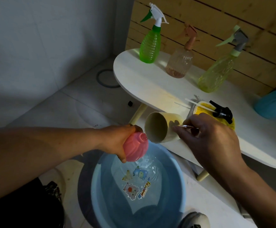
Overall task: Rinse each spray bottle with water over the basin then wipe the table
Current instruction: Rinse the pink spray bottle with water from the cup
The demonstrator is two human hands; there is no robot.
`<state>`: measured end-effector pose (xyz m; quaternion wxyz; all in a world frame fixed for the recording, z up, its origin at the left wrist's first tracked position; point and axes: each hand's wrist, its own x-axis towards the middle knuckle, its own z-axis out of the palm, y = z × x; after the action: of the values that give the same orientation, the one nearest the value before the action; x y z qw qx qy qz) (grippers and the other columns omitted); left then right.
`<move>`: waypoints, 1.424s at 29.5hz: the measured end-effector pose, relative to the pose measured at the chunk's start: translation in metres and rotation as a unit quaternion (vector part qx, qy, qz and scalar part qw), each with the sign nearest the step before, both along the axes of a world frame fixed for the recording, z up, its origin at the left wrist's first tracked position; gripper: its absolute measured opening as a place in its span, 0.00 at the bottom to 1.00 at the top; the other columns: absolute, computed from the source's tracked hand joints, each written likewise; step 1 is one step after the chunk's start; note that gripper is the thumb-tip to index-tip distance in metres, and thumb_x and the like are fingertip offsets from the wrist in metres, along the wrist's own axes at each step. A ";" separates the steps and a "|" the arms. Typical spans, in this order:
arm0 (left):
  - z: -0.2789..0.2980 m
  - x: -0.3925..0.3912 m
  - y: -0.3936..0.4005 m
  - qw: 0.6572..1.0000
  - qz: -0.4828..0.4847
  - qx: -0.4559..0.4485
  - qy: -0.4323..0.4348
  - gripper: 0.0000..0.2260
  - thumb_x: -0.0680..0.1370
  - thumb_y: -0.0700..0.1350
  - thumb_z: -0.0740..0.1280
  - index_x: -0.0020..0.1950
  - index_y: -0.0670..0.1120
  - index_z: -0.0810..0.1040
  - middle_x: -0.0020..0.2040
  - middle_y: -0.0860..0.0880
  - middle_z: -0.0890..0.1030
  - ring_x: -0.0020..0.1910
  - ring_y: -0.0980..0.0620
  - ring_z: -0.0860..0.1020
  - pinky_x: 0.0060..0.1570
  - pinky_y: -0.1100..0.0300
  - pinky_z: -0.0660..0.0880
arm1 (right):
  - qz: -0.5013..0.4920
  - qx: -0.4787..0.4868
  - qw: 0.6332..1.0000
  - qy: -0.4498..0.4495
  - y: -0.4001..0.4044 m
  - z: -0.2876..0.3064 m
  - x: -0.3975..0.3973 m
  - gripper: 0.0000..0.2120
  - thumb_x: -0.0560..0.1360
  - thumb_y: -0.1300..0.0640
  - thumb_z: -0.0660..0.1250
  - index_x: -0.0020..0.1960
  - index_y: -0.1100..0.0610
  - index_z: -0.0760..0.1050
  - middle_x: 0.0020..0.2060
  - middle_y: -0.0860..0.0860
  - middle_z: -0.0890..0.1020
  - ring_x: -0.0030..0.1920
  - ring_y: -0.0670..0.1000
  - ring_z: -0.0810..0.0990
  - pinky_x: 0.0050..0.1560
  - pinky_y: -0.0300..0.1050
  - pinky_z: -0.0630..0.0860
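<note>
Pink bottle tipped, mouth at cup rim, above the basin (175,183).
Left hand (117,139) grips pink bottle (134,149); right hand (209,137) holds tilted cup (160,127).

left hand (117,140): bare, no ring or glove | right hand (211,139): bare | forearms: bare, no sleeves in view | shoe (194,219), bottom edge of frame: grey-white with dark marking

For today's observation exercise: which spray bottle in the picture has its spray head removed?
The pink bottle, gripped by the left hand over the basin. The three upright bottles on the table keep their triggers.
</note>
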<state>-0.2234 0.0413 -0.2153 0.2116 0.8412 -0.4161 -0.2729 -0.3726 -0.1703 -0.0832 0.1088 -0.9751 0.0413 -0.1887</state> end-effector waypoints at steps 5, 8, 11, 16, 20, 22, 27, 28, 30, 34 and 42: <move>-0.003 0.001 0.000 1.000 0.001 -0.006 0.009 0.49 0.62 0.53 0.85 0.75 0.61 0.60 0.63 0.62 0.69 0.61 0.55 0.72 0.50 0.61 0.75 | 0.011 -0.013 1.000 -0.007 -0.001 -0.001 -0.001 0.15 0.77 0.38 0.65 0.42 0.48 0.79 0.35 0.43 0.75 0.34 0.47 0.72 0.30 0.44 0.69; -0.003 0.001 -0.002 1.000 -0.002 -0.004 0.003 0.49 0.62 0.53 0.85 0.75 0.62 0.60 0.63 0.61 0.71 0.60 0.55 0.73 0.50 0.61 0.75 | 0.023 -0.020 0.999 -0.012 -0.001 -0.001 -0.002 0.15 0.78 0.38 0.64 0.43 0.49 0.79 0.35 0.43 0.76 0.34 0.48 0.74 0.30 0.47 0.72; -0.004 0.001 -0.003 1.000 -0.004 0.002 0.003 0.49 0.62 0.53 0.85 0.74 0.62 0.60 0.61 0.62 0.70 0.60 0.55 0.73 0.52 0.60 0.76 | 0.027 -0.031 0.999 -0.018 -0.002 0.000 -0.002 0.14 0.78 0.40 0.65 0.43 0.49 0.79 0.36 0.44 0.76 0.35 0.49 0.74 0.30 0.47 0.72; -0.003 0.001 -0.004 1.000 -0.012 -0.001 -0.008 0.47 0.62 0.53 0.85 0.74 0.61 0.62 0.59 0.63 0.70 0.57 0.57 0.72 0.48 0.64 0.73 | 0.031 -0.050 0.998 -0.027 -0.002 0.000 -0.004 0.13 0.78 0.41 0.66 0.43 0.50 0.79 0.36 0.44 0.75 0.35 0.49 0.73 0.29 0.46 0.71; -0.004 0.002 -0.005 1.000 -0.016 -0.002 -0.011 0.47 0.62 0.53 0.85 0.73 0.62 0.61 0.58 0.63 0.69 0.57 0.57 0.71 0.47 0.64 0.72 | 0.036 -0.060 0.997 -0.029 -0.004 0.000 -0.005 0.14 0.79 0.42 0.65 0.45 0.51 0.80 0.37 0.45 0.76 0.36 0.50 0.74 0.30 0.48 0.73; -0.005 0.001 -0.005 1.000 -0.016 -0.001 -0.009 0.47 0.62 0.54 0.85 0.73 0.62 0.61 0.58 0.63 0.70 0.58 0.57 0.72 0.49 0.62 0.73 | 0.038 -0.062 0.997 -0.026 -0.004 -0.001 -0.005 0.14 0.79 0.41 0.65 0.45 0.51 0.80 0.38 0.45 0.76 0.36 0.50 0.74 0.30 0.49 0.74; -0.003 0.000 -0.005 1.000 -0.016 -0.006 -0.008 0.46 0.61 0.53 0.86 0.72 0.63 0.62 0.58 0.63 0.72 0.57 0.56 0.74 0.50 0.60 0.77 | 0.040 -0.081 0.995 -0.033 -0.004 -0.002 -0.006 0.13 0.79 0.42 0.67 0.46 0.51 0.80 0.39 0.46 0.77 0.36 0.50 0.75 0.29 0.47 0.73; -0.004 0.000 -0.005 1.000 -0.015 -0.008 -0.007 0.46 0.60 0.53 0.86 0.71 0.64 0.62 0.58 0.63 0.72 0.56 0.56 0.75 0.49 0.60 0.77 | 0.039 -0.085 0.995 -0.035 -0.004 -0.002 -0.007 0.12 0.79 0.43 0.68 0.46 0.51 0.81 0.39 0.46 0.77 0.37 0.50 0.75 0.29 0.47 0.73; -0.004 -0.001 -0.005 1.000 -0.016 -0.011 -0.005 0.46 0.61 0.53 0.86 0.71 0.64 0.62 0.57 0.64 0.72 0.55 0.56 0.74 0.48 0.61 0.76 | 0.040 -0.091 0.994 -0.033 -0.004 -0.002 -0.007 0.12 0.79 0.43 0.68 0.47 0.51 0.81 0.39 0.46 0.78 0.38 0.51 0.76 0.29 0.48 0.74; -0.002 -0.002 -0.007 1.000 -0.023 -0.010 -0.005 0.44 0.63 0.52 0.85 0.70 0.63 0.63 0.55 0.65 0.69 0.54 0.57 0.72 0.45 0.66 0.71 | 0.050 -0.110 0.992 -0.039 -0.004 -0.002 -0.009 0.13 0.79 0.43 0.67 0.48 0.52 0.81 0.40 0.47 0.78 0.38 0.52 0.76 0.28 0.48 0.74; 0.001 -0.004 -0.007 1.000 -0.016 -0.015 -0.015 0.42 0.61 0.51 0.86 0.64 0.67 0.62 0.51 0.65 0.73 0.51 0.58 0.75 0.44 0.65 0.74 | 0.063 -0.140 0.987 -0.048 -0.004 -0.001 -0.010 0.12 0.81 0.45 0.66 0.49 0.53 0.81 0.41 0.50 0.78 0.38 0.54 0.76 0.28 0.47 0.72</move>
<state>-0.2275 0.0342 -0.2147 0.2131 0.8355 -0.4363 -0.2572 -0.3830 -0.1742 -0.0840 -0.0152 -0.9713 -0.0527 -0.2314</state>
